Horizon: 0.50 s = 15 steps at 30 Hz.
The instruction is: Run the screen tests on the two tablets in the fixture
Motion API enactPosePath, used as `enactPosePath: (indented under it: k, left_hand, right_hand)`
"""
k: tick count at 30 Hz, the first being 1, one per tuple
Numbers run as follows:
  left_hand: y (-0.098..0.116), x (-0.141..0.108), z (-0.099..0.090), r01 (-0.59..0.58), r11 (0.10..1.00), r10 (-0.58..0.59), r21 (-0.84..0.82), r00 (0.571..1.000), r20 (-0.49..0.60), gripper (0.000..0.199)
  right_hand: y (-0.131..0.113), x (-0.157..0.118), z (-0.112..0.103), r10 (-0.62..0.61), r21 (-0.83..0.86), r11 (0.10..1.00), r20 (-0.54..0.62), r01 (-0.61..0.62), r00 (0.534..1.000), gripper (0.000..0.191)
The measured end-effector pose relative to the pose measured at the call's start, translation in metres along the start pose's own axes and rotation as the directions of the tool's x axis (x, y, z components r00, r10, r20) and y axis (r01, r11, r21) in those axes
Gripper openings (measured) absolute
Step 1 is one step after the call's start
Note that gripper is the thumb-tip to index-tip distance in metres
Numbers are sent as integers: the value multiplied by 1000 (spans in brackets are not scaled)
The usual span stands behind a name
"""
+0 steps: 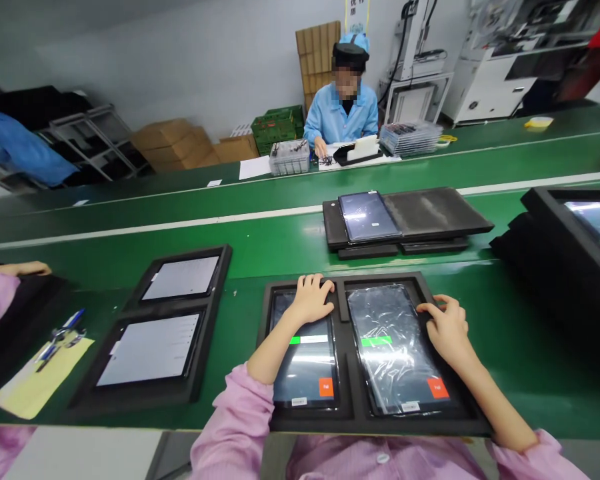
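Both grips rest open: left hand atop the left tablet, right hand on the right tablet's edge.

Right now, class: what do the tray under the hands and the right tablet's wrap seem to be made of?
Tray: probably black foam, matte, thick soft-looking walls. Wrap: likely thin clear plastic film, glossy, with wrinkles catching light.

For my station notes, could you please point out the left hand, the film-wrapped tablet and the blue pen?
left hand (313,300), head view, back of hand.
film-wrapped tablet (393,347), head view, screen middle.
blue pen (63,330), head view, barrel.
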<state>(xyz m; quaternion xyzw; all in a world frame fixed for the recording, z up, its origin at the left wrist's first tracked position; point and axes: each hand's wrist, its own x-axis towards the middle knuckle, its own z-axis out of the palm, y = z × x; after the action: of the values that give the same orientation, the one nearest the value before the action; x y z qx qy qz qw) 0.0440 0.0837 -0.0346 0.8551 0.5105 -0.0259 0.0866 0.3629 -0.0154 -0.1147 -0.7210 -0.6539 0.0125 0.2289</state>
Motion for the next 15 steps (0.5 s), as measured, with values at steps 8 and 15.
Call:
enactPosePath:
  k: [8,15]
  left_hand:
    - [14,5,4,59,998,-59,10,998,-28,29]
    - [-4,6,-7,-28,999,30,-32,999,43,35]
  right_hand:
    - [11,4,5,-62,97,993,-18,64,998,49]
    - [-1,4,-7,-61,91,994,-64,67,996,41]
